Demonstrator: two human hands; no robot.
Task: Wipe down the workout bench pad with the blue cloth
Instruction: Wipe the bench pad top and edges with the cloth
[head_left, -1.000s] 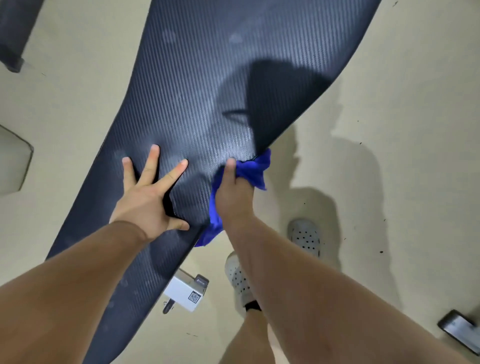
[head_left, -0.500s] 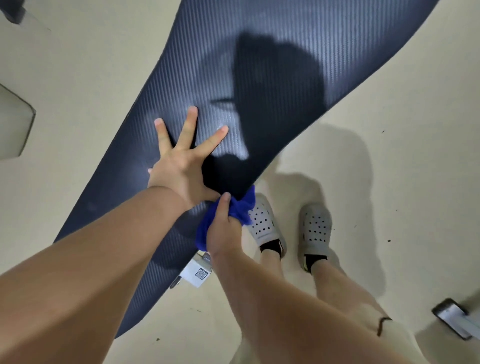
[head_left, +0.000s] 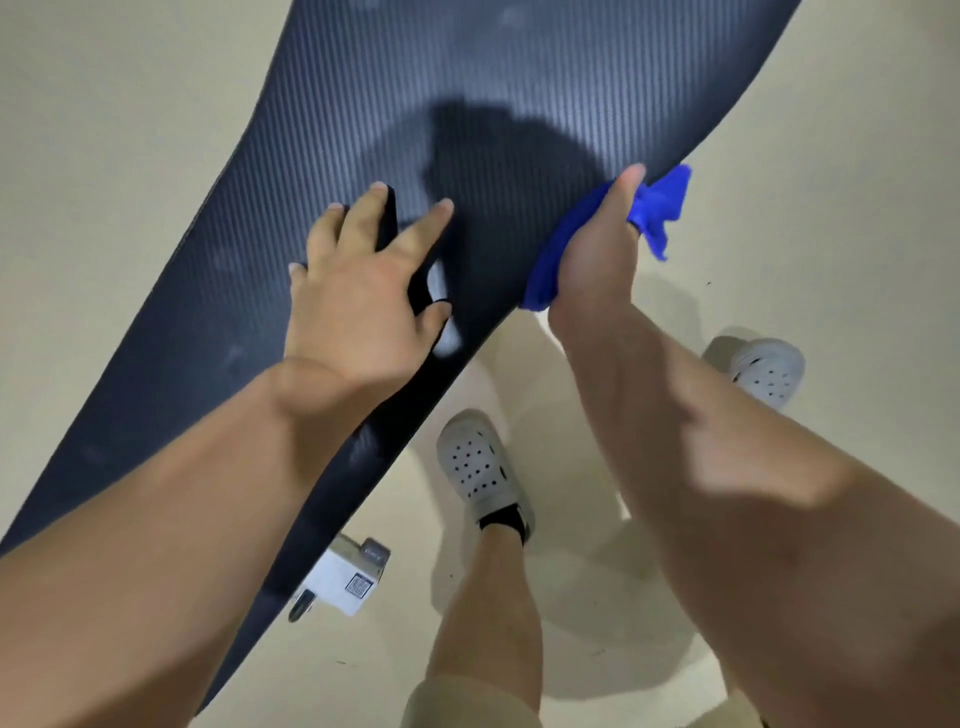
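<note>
a long dark textured workout bench pad runs diagonally above a beige floor. the left hand rests flat on it, grip open, fingers spread. the right hand has its grip closed around a bunched bright blue cloth, pressed against the pad's right edge.

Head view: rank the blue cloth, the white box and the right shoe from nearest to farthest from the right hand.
1. blue cloth: gripped in the right hand, at the right edge of the bench pad.
2. right shoe: on the floor, below and to the right of that hand.
3. white box: on the floor under the pad, well to the left and closer to the person.
</note>
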